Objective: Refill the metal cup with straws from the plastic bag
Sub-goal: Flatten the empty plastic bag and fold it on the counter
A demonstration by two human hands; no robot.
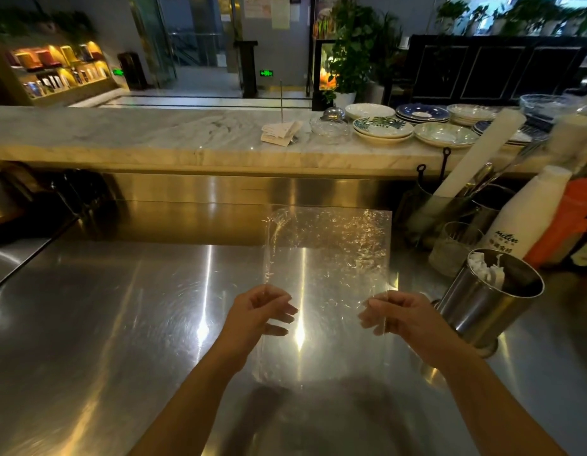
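A clear, crinkled plastic bag (328, 258) is stretched flat above the steel counter, and it looks empty. My left hand (259, 312) pinches its left edge. My right hand (397, 314) pinches its right edge. Just right of my right hand stands the metal cup (482, 307), tilted in this wide view, with white paper-wrapped straws (486, 269) sticking up inside it.
The steel counter (121, 324) spreads out to the left. At the right stand a glass (453, 248), a white bottle (528, 215), an orange item and a holder with utensils. A marble ledge (154, 133) behind carries stacked plates (384, 128) and paper slips.
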